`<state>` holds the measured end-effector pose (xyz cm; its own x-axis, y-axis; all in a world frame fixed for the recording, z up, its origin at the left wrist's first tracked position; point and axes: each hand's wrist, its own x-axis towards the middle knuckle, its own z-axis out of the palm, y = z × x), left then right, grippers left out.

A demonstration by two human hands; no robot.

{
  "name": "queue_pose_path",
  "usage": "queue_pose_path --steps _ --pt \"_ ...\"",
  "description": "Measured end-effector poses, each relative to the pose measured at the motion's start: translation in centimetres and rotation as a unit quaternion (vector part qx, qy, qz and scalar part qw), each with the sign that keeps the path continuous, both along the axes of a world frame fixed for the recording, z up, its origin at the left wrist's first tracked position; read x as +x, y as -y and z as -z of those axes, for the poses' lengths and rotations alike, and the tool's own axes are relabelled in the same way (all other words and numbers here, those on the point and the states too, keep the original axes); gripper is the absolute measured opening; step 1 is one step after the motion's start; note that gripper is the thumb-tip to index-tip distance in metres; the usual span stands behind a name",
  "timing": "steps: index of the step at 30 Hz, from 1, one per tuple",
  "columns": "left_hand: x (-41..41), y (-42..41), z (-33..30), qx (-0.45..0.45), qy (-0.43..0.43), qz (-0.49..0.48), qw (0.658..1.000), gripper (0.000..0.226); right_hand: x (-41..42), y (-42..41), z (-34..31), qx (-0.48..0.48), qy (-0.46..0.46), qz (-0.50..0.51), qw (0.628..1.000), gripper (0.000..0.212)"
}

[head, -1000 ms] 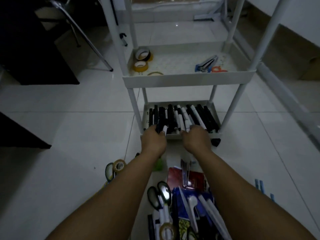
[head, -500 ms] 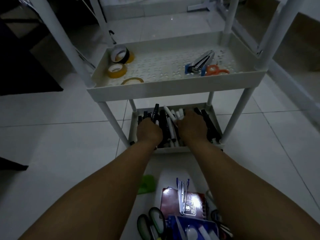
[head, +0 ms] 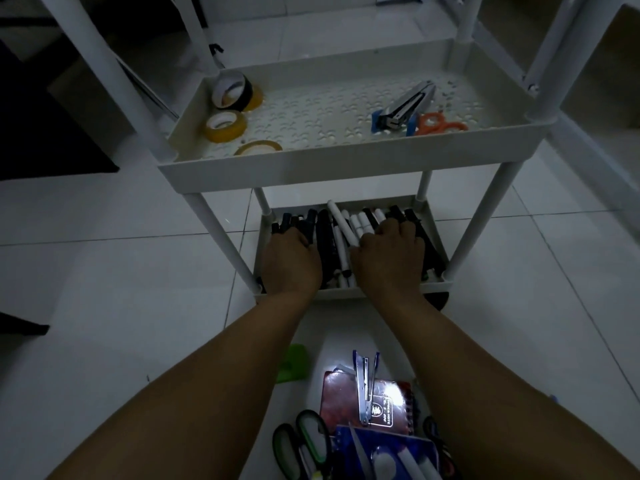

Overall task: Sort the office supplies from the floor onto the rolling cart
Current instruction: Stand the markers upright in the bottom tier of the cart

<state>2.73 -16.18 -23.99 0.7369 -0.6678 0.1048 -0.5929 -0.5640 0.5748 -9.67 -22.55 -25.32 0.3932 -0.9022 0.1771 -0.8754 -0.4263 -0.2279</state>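
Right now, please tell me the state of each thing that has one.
left hand: on the markers, fingers curled
right hand: on the markers, fingers curled
markers: lying in the bottom tray
stapler on the shelf: closed
stapler on the floor: open
green scissors: closed

White glossy floor tiles [head: 104,271] with thin grout lines spread under everything. A dark mat or rug [head: 45,140] lies off to the left, and a second dark shape [head: 17,327] juts in at the left edge lower down.
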Motion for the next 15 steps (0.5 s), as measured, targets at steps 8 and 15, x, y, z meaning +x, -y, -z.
queue_pose_path --steps 8,15 --pt "0.6 -1.0 0.4 0.03 -0.006 0.016 0.999 0.016 0.3 -1.2 0.0 0.032 -0.013 0.001 0.999 0.036" --pt "0.4 -2.7 -0.4 0.057 0.013 0.053 0.997 0.022 -0.6 -2.5 -0.1 0.018 0.009 0.011 1.0 0.036"
